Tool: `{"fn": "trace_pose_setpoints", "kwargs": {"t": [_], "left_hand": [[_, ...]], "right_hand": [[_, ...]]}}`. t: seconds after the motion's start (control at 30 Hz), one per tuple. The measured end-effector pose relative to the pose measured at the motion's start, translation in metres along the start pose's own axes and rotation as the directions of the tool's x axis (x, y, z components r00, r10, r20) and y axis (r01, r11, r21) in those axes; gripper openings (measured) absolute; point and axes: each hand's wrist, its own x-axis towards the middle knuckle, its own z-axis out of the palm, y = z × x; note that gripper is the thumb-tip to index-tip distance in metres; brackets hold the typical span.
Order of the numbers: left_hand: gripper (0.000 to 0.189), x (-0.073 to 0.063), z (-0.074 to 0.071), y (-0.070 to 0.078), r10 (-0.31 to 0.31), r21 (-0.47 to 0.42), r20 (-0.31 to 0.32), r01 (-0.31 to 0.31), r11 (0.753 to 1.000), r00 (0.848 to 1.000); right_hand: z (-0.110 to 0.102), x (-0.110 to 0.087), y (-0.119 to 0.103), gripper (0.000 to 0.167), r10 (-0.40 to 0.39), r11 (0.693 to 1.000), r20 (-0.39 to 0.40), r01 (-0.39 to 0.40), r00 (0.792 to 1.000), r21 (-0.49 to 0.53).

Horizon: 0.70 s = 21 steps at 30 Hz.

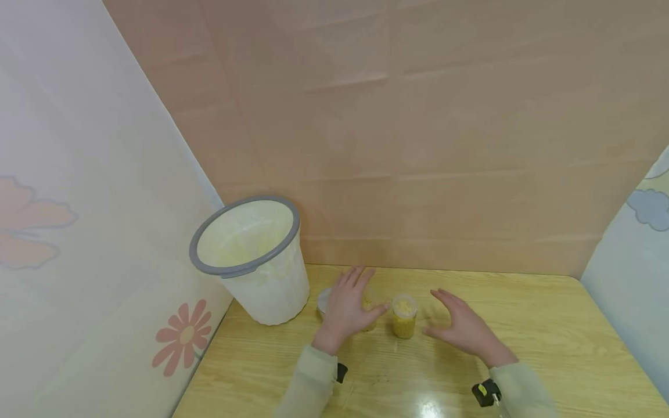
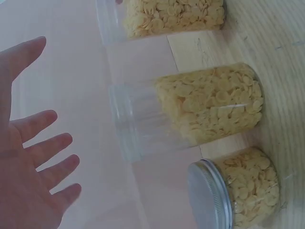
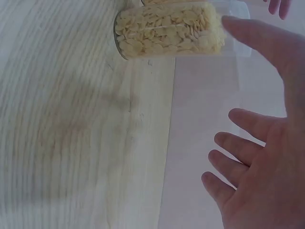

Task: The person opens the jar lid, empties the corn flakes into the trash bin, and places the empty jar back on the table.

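We see three clear jars of pale yellow flakes standing upright in a row on the wood-grain bench (image 1: 554,325). Our left hand (image 1: 346,310) is spread, fingers straight and thumb held apart, with nothing in it; from the head view it partly covers the middle jar (image 2: 209,107) and the lidded jar (image 2: 252,188) with its silver cap. Our right hand (image 1: 465,328) is also wide open and holds nothing, its thumb near the right jar (image 1: 404,325) with a gap between. That jar's mouth is open, flakes showing inside, and it stands between our two hands. Left of the jars is a white bucket (image 1: 274,290) with a grey rim.
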Motion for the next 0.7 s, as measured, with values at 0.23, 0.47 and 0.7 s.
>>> {"fn": "trace_pose_setpoints", "kwargs": {"t": [0.23, 0.47, 0.7], "left_hand": [[0.078, -0.011, 0.005, 0.003, 0.055, -0.031, -0.068, -0.057, 0.998, 0.996], [0.073, -0.028, 0.013, 0.016, 0.078, -0.156, -0.124, -0.097, 0.983, 0.989], [0.064, -0.053, 0.026, 0.031, 0.101, -0.201, -0.193, -0.14, 0.969, 0.976]], "right_hand": [[0.011, -0.001, -0.001, 0.093, 0.021, 0.998, -0.019, -0.02, 1.0, 0.061], [0.019, 0.003, -0.008, 0.09, 0.0, 0.998, -0.054, 0.003, 0.999, 0.067], [0.026, 0.011, -0.015, 0.088, -0.013, 0.996, -0.078, 0.019, 0.997, 0.082]]}}
